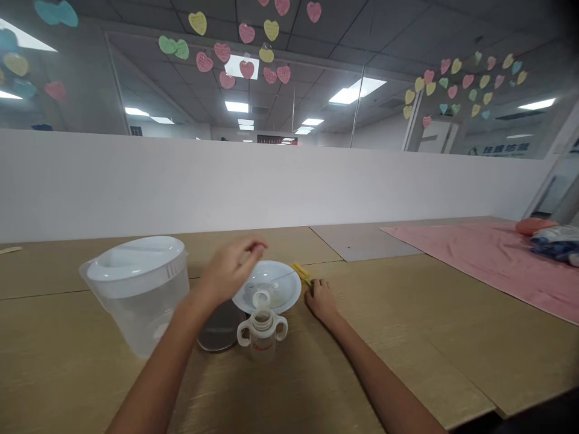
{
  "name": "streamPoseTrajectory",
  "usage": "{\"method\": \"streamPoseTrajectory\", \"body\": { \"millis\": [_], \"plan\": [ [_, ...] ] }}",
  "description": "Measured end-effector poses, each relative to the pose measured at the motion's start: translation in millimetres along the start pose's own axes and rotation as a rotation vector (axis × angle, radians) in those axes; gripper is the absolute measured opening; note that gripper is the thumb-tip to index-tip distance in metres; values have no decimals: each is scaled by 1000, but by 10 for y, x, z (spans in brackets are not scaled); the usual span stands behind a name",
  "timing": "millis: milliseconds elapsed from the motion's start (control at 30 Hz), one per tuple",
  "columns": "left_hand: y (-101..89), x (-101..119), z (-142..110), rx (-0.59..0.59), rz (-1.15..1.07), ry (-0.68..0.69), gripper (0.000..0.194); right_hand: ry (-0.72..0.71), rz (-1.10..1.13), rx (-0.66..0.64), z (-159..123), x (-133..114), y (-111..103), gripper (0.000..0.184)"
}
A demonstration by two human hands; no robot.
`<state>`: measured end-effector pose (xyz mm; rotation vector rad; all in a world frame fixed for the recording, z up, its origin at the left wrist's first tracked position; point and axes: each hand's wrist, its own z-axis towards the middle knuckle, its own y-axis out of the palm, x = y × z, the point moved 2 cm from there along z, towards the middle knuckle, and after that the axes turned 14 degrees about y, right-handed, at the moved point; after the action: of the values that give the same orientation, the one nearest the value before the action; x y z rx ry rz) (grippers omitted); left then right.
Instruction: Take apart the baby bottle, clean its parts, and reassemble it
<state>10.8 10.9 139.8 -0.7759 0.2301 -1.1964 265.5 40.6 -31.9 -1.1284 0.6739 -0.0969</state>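
Observation:
My left hand (233,265) hangs over the left side of a white bowl (293,295), thumb and fingers bent together in a pinch. Whatever may be between its fingertips is too small to make out. My right hand (322,299) rests on the table right of the bowl, fingers closed around the green handle of a yellow sponge brush (300,270). In front of the bowl stands a clear baby bottle (262,343), uncapped, with two white side handles. A white bottle ring (261,298) shows at the bowl's near side.
A large translucent pitcher (140,301) with a white lid stands left of my left forearm. A dark round lid or dish (219,328) lies beside the bottle. A pink cloth (479,253) covers the right, with bundled fabric (554,238) on it. A white wall (271,187) borders the table's back.

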Motion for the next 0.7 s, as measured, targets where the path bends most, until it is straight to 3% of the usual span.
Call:
{"method": "streamPoseTrajectory", "body": {
  "millis": [100,167,267,500,633,700],
  "plan": [
    [599,-257,-17,-437,73,27,35,-27,-24,8,-32,-24,17,25],
    [871,-408,-85,-569,136,103,46,-26,-24,16,-30,-33,20,26],
    [1097,-552,-202,-678,173,122,44,-8,17,27,12,-2,35,27],
    [1137,-589,-208,-662,179,77,17,122,297,36,182,165,123,27],
    [1033,-562,-127,-577,172,71,19,255,511,105,350,299,124,28],
    [965,-554,-97,-474,70,49,20,341,620,182,432,373,76,38]
  ]
}}
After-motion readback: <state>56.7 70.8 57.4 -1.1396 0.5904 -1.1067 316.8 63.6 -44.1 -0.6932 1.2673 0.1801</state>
